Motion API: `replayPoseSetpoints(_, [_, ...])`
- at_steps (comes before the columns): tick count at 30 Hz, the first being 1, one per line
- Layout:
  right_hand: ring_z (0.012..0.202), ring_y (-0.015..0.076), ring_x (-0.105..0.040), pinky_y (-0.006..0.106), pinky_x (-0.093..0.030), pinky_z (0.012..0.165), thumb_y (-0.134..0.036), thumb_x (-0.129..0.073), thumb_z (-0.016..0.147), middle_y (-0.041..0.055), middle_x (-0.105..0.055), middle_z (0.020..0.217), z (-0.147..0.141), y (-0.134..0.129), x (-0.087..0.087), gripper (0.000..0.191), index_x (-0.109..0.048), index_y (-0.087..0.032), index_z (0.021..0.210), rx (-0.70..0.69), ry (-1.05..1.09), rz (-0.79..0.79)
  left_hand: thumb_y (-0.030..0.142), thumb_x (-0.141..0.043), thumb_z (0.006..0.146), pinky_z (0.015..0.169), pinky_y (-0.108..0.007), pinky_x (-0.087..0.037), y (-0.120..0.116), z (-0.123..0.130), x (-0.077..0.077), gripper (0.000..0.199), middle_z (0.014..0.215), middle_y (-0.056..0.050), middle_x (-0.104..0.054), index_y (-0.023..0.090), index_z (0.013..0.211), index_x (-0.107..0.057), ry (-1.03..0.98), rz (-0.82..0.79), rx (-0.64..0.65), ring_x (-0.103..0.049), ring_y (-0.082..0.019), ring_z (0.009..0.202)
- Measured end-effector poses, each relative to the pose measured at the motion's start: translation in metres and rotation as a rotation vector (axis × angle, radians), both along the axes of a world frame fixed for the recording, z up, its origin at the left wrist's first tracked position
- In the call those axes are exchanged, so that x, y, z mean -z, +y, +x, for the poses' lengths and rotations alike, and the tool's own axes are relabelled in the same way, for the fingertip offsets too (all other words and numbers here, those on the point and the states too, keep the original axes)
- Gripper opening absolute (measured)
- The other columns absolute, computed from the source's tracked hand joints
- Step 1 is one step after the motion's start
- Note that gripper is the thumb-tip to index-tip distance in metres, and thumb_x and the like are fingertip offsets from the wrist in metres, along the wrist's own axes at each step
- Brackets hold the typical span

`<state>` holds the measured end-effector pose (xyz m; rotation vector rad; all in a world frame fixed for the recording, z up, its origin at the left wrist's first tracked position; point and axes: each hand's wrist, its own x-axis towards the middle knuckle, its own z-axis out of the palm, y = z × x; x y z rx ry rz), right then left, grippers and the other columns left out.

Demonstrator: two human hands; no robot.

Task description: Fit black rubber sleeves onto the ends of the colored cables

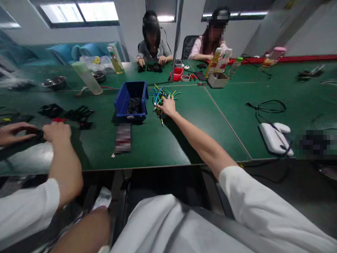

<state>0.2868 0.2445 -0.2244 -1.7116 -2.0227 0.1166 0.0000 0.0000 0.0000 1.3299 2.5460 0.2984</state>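
My right hand (167, 106) reaches across the table onto a loose pile of wires (159, 94). Yellow, green and blue wires make up the pile, some with metal terminals at their ends. Thumb and fingers look spread apart and touch the wires; I cannot make out a wire firmly gripped. Part of the pile is hidden under the hand. Just left of it stands a blue bin (121, 102) with small black parts (134, 105) inside. I do not see my left hand.
At left, a neighbour's two hands (57, 133) handle something dark near black parts (79, 114). Two people sit opposite. A blurred-out flat object (123, 138) lies before the bin. A white device (273, 138) with a black cable sits right; a red tray (176, 74) and cardboard box (218, 81) stand behind.
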Motion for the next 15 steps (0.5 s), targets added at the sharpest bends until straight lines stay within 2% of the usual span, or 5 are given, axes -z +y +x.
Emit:
replayPoseSetpoints(4, [0.139, 0.0402, -0.028, 0.054, -0.027, 0.109, -0.046, -0.061, 0.085, 0.0221, -0.048, 0.141, -0.008, -0.004, -0.008, 0.045, -0.068, -0.009, 0.11, -0.116, -0.149, 0.066, 0.014, -0.054, 0.069, 0.09, -0.049, -0.045, -0.005, -0.036, 0.019, 0.033, 0.047, 0.006, -0.037, 0.014, 0.043, -0.034, -0.096, 0.182, -0.007, -0.059, -0.016, 0.072])
replayPoseSetpoints(9, [0.122, 0.0353, -0.047, 0.048, -0.037, 0.1, -0.023, -0.049, 0.089, 0.0222, -0.064, 0.114, -0.025, -0.01, -0.015, 0.031, -0.071, -0.005, 0.102, -0.254, -0.329, 0.072, 0.049, -0.051, 0.074, 0.078, -0.047, -0.049, -0.002, -0.071, 0.036, 0.046, 0.047, 0.006, -0.038, 0.012, 0.048, -0.039, -0.086, 0.291, 0.094, -0.061, -0.014, 0.066])
replayPoseSetpoints(12, [0.115, 0.0357, -0.052, 0.048, -0.04, 0.096, -0.013, -0.048, 0.085, 0.0216, -0.066, 0.111, -0.034, -0.01, -0.02, 0.029, -0.071, -0.004, 0.101, -0.252, -0.355, 0.041, 0.067, -0.035, 0.073, 0.072, -0.048, -0.048, -0.001, -0.067, 0.059, 0.061, 0.048, 0.006, -0.038, 0.009, 0.055, -0.046, 0.075, 0.509, 0.186, -0.064, -0.017, 0.069])
replayPoseSetpoints(13, [0.114, 0.0361, -0.052, 0.047, -0.041, 0.095, -0.011, -0.049, 0.084, 0.0219, -0.065, 0.112, -0.036, -0.009, -0.023, 0.029, -0.07, -0.003, 0.102, -0.245, -0.341, 0.034, 0.07, -0.026, 0.073, 0.072, -0.05, -0.047, 0.0, -0.064, 0.069, 0.067, 0.05, 0.005, -0.04, 0.008, 0.058, -0.049, 0.207, 0.611, 0.152, -0.066, -0.021, 0.074])
replayPoseSetpoints(15, [0.113, 0.036, -0.054, 0.046, -0.043, 0.093, -0.009, -0.047, 0.084, 0.0229, -0.064, 0.114, -0.038, -0.007, -0.029, 0.031, -0.068, -0.002, 0.106, -0.22, -0.279, 0.017, 0.068, -0.009, 0.076, 0.072, -0.057, -0.044, 0.005, -0.06, 0.091, 0.077, 0.056, 0.001, -0.049, 0.006, 0.066, -0.053, 0.401, 0.692, 0.074, -0.067, -0.03, 0.087])
